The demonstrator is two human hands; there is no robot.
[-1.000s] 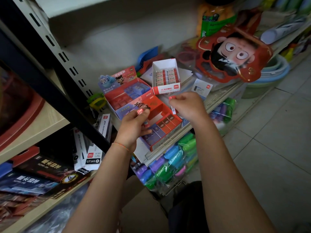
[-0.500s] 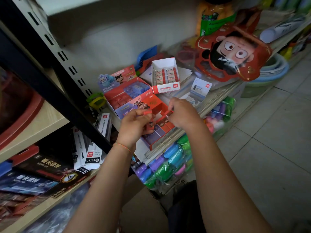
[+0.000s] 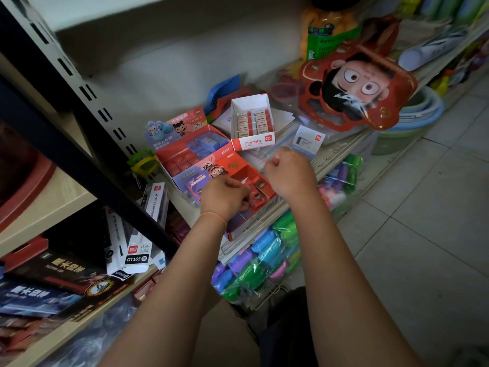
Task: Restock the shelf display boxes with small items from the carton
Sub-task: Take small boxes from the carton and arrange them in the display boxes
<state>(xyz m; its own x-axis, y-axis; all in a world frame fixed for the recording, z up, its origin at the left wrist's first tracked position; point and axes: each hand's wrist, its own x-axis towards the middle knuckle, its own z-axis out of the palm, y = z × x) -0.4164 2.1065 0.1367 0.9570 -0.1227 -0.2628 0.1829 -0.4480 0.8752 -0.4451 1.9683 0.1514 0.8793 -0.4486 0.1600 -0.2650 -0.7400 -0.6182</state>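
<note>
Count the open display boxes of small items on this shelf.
3: the white box at the back, the red-and-blue box to its left, the red box under the hands. Others may be hidden.

Two open display boxes (image 3: 195,157) sit on the shelf (image 3: 341,154); a third box (image 3: 252,123) at two o'clock, a bag (image 3: 354,94) apparently propped behind.

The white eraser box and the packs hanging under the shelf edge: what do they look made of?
The white eraser box looks like thin printed cardboard: matte, with crisp folded walls and a red printed front. The hanging packs look wrapped in clear glossy plastic film, judging by wrinkles and highlights; what the coloured pieces inside are made of cannot be told.
</note>
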